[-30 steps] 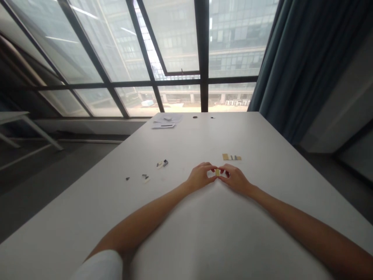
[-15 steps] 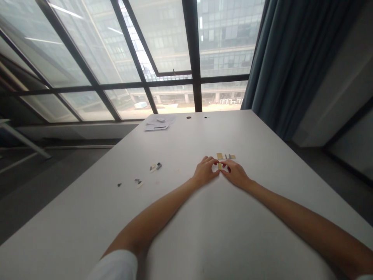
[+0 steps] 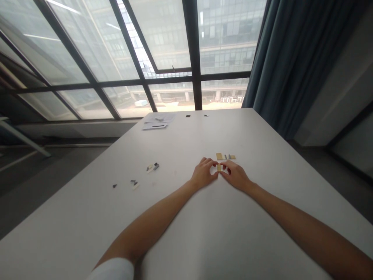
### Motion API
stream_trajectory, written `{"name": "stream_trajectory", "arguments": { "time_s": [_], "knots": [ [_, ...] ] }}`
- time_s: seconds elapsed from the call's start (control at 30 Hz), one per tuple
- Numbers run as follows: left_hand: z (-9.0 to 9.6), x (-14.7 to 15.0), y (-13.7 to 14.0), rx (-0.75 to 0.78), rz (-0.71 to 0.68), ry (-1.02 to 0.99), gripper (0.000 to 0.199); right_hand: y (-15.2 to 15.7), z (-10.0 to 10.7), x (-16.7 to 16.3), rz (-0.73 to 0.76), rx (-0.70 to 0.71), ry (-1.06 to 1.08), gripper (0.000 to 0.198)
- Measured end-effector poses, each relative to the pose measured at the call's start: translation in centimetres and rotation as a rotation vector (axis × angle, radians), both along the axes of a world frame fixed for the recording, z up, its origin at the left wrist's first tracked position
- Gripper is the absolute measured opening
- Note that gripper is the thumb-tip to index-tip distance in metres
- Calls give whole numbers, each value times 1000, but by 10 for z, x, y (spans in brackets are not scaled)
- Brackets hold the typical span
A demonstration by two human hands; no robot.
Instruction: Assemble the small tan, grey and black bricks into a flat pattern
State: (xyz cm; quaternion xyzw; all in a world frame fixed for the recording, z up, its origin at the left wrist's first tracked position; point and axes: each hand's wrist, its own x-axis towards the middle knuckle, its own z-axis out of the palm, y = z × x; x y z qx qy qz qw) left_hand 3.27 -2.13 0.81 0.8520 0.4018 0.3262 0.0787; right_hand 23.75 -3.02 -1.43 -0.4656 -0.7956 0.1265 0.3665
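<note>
Small yellow rectangular plastic-looking piece (image 3: 219,168), pinched by both left hand (image 3: 203,173) and right hand (image 3: 236,175), liable to slip or skew under uneven pressure

The flat white table (image 3: 175,147) carries loose papers (image 3: 147,126) at the far left; to their right, close to the far edge, are a dark round spot (image 3: 188,116) and a small dark item (image 3: 206,116). Left of centre lie a cluster of grey and pale pieces (image 3: 155,167), a nearer, smaller cluster (image 3: 134,183) and, farther left, a single dark piece (image 3: 114,186). Right of centre lies a row of yellow and grey pieces (image 3: 219,156).
</note>
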Motion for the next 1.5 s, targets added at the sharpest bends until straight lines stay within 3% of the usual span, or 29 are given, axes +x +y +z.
{"name": "stream_trajectory", "arguments": {
  "time_s": [0.73,1.5],
  "knots": [
    [-3,-5,4,-78,3,15,28,-1,4,-2,-35,-126,-34,33],
    [-5,-6,6,-103,-17,13,27,-1,6,-3,-38,-140,-35,30]
  ]
}}
